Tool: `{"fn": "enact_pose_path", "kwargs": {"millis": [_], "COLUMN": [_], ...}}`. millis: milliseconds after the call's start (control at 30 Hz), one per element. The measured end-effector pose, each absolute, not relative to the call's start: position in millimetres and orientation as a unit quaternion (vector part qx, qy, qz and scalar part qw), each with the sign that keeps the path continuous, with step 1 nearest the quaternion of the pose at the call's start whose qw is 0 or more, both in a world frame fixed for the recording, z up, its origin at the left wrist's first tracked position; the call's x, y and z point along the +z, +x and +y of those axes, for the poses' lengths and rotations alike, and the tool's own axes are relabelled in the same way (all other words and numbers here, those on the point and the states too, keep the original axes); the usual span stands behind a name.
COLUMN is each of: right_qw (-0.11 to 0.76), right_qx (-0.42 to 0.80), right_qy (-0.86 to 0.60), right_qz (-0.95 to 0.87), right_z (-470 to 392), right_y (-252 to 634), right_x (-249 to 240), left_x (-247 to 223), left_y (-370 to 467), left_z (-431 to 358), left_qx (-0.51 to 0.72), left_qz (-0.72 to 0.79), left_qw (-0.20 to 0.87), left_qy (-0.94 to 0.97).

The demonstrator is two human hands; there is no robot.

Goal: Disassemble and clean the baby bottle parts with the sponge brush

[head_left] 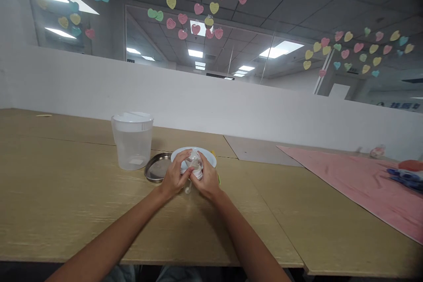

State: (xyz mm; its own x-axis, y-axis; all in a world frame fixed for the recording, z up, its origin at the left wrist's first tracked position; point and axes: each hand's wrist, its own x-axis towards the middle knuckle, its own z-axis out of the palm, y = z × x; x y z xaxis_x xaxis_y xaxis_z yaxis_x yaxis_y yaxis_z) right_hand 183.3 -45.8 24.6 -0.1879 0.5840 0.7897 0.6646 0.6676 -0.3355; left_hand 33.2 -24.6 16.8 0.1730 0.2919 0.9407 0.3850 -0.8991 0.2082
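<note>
My left hand (175, 174) and my right hand (209, 178) are closed together around a small clear plastic container (194, 159) with a white part low on it. Its exact kind is hard to make out, since the fingers and thumbs cover much of it. Below the thumbs, a small clear rounded piece (187, 188) sticks out; I cannot tell whether it belongs to the container. Just behind the hands is a white bowl or plate (209, 155), partly hidden. A round metal tray (157, 168) lies beside my left hand. Something yellow-green (219, 179) peeks out past my right hand.
A translucent lidded pitcher (134, 145) stands left of the tray on the wooden table (82, 194). A pink sheet (357, 180) covers the right side, with blue items (405, 178) and a red object (410, 165) on it. A white partition (198, 105) runs behind.
</note>
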Motion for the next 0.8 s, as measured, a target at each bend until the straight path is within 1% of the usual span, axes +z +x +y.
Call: {"fn": "enact_pose_path", "kwargs": {"millis": [167, 300, 500, 800], "right_qw": [0.509, 0.519, 0.519, 0.536], "right_qx": [-0.094, -0.135, -0.132, -0.120], "right_qy": [-0.376, -0.341, -0.324, -0.317], "right_qz": [-0.768, -0.772, -0.780, -0.773], "right_z": [-42.6, -41.8, -43.8, -45.7], "right_y": [184.3, 184.0, 183.1, 179.7], "right_x": [18.0, 18.3, 22.6, 24.8], "left_x": [15.2, 14.8, 13.2, 11.9], "left_y": [33.0, 34.2, 35.2, 39.7], "left_z": [-23.0, -24.5, -24.6, -25.9], "left_qx": [-0.584, -0.558, -0.564, -0.588], "left_qz": [-0.196, -0.204, -0.202, -0.207], "left_qw": [0.044, 0.012, -0.031, -0.051], "left_qy": [-0.786, -0.804, -0.800, -0.780]}}
